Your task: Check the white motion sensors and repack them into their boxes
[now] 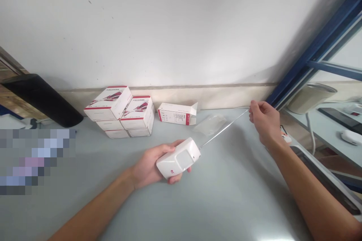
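My left hand (151, 165) is wrapped round a white motion detector (179, 160), a plastic housing with a square window on its face and a small red logo. From the detector's upper right end a thin metal telescopic antenna (223, 128) stretches out towards the right. Its far tip is pinched between the fingers of my right hand (264, 120). Behind the detector a clear plastic bag (209, 125) lies crumpled on the grey tabletop (226, 203). Next to the bag is a white and red carton (177, 114) with its right end flap open.
Several white and red boxes (135, 113) are stacked against the wall at the left. A black cylindrical object (42, 99) leans further left. On the right stand a blue frame (313, 52), a keyboard (319, 177) and a small white and orange object (286, 135) beside my right wrist.
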Motion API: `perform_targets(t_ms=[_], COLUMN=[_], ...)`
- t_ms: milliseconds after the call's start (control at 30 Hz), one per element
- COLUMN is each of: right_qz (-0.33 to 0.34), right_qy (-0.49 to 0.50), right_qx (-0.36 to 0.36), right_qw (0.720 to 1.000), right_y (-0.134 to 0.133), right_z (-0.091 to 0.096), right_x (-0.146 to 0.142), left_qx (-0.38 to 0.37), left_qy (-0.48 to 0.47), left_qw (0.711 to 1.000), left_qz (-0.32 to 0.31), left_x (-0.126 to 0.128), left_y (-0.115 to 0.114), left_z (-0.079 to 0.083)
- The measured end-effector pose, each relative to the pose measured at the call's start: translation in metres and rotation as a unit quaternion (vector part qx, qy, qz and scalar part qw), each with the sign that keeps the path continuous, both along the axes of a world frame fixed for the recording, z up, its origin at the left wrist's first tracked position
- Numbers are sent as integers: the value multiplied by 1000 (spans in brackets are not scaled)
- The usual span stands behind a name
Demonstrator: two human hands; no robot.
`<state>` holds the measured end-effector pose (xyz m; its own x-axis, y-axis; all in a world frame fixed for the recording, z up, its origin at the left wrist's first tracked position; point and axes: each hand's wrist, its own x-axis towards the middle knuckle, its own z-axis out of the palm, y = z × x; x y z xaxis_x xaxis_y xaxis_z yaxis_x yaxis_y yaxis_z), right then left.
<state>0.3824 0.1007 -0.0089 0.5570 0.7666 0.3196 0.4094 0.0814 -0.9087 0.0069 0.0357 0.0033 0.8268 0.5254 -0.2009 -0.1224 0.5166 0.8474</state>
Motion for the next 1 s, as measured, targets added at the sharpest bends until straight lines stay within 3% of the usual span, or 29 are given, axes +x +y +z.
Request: perform_targets(t_ms=[167,700,1000], right_qz=[28,-6,77], right_qy=[66,12,134], right_qx=[22,-8,52], right_qw=[997,1000,987], right_y=[-2,-4,-5], right_z=[3,2,5], right_x=[-6,-10,-15], left_qx=[-13,-20,-35], left_qy=[7,3,15], left_qw=[1000,1000,999], left_qz=[-1,2,24], left_x=[0,0,0], left_y=[-1,0,-2], left_z=[1,1,1])
